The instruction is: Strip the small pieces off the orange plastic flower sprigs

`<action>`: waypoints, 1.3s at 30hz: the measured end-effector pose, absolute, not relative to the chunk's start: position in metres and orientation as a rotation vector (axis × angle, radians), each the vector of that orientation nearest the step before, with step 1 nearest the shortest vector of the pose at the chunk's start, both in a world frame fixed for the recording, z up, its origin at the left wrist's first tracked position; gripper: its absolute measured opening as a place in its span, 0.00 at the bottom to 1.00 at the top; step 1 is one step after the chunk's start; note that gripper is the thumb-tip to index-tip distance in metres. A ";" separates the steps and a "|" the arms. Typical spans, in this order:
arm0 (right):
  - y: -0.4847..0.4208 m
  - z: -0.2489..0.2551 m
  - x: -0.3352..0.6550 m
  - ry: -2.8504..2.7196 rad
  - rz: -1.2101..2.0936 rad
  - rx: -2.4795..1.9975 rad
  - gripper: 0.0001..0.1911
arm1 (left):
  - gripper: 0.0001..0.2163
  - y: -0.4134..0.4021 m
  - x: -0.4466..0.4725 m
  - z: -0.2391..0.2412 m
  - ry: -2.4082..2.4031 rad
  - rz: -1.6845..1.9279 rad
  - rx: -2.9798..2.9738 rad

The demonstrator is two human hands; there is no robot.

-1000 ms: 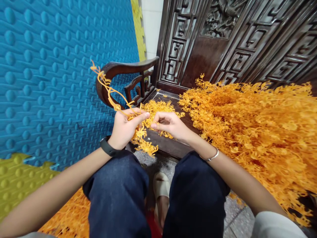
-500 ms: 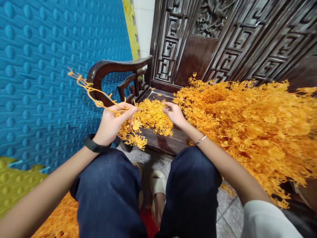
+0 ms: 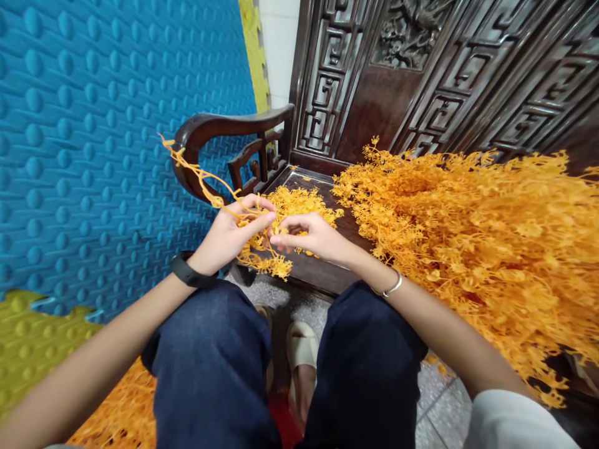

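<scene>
My left hand (image 3: pixel 230 236) is closed on a long orange plastic sprig (image 3: pixel 201 178) whose stem arcs up and left past the chair arm, with a tuft hanging below the fingers. My right hand (image 3: pixel 312 237) is pinched at the same tuft, fingertips meeting the left thumb. Both hands hover over the front edge of a dark wooden seat (image 3: pixel 322 269). A small heap of orange sprig pieces (image 3: pixel 299 202) lies on the seat just behind the hands.
A big pile of orange plastic sprigs (image 3: pixel 477 231) covers the seat to the right. More orange pieces (image 3: pixel 116 418) lie on the floor at lower left. A blue studded foam mat (image 3: pixel 93 125) lines the left wall. A curved wooden armrest (image 3: pixel 224 128) stands behind my left hand.
My right hand drew back from the small heap on the seat and came to meet the left hand at the sprig. The sprig's long stem swung slightly right.
</scene>
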State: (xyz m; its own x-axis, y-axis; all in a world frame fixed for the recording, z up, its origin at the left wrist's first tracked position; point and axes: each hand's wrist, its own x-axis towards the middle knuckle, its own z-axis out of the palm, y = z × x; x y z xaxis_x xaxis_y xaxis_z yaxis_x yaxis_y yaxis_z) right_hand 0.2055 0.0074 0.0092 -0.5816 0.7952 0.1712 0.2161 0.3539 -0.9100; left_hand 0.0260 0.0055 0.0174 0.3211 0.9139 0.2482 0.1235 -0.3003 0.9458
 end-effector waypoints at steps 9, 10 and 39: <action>0.009 0.011 0.225 -2.221 0.831 -0.898 0.16 | 0.10 0.005 0.025 0.017 0.923 0.808 1.806; 0.008 0.012 0.225 -2.234 0.831 -0.894 0.16 | 0.10 0.004 0.025 0.018 0.928 0.802 1.831; 0.093 -0.044 0.269 -1.987 0.205 -1.516 0.19 | 0.10 0.000 -0.005 0.016 1.104 0.903 1.746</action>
State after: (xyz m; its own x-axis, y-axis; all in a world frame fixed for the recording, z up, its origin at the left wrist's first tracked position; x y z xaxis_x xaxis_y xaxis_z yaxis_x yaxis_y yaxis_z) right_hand 0.2694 0.0928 -0.0440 -0.1455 0.9134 0.3803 0.8164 0.3279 -0.4754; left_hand -0.0048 -0.0004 0.0163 0.3472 0.9292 0.1266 0.3084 -0.2407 0.9203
